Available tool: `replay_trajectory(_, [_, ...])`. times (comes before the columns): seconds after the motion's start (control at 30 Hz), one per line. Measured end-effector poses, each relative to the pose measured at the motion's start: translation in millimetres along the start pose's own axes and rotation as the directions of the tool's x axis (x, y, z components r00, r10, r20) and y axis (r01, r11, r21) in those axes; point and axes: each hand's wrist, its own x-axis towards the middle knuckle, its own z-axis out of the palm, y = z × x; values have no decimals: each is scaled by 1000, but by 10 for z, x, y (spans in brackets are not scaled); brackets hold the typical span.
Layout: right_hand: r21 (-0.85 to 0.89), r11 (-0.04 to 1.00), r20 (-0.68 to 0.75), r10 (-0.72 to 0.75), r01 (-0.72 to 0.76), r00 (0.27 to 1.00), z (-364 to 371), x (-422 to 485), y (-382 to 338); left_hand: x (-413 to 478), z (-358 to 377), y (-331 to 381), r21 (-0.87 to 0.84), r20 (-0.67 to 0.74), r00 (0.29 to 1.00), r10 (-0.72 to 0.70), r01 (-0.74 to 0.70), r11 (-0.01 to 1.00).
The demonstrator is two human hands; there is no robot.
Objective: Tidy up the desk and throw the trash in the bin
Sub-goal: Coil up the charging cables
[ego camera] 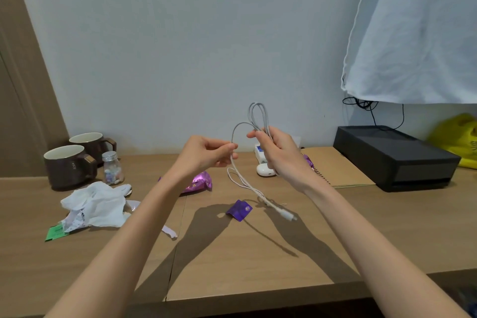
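At centre frame the right hand grips the coiled loops of the one white cable; the left hand pinches its slack. The tail lies on the counter. A sharp pull could whip the plug into the small purple wrapper or spill the loops. Left of frame: one larger purple wrapper, two mugs, one jar.

Small pale lettering on the nearer brown ceramic mug and dark print on the yellow plastic bag were too blurred to read.
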Motion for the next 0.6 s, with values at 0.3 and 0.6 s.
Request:
replay_trajectory(0.3, [-223,974,160,70,-33,985,-7,-41,-32,5,59,-45,-26,-88,996,-18,16,1000])
replay_trajectory(0.6, [-238,971,270,96,-30,958,83,-27,13,0,98,-56,376,-114,977,183,-128,918])
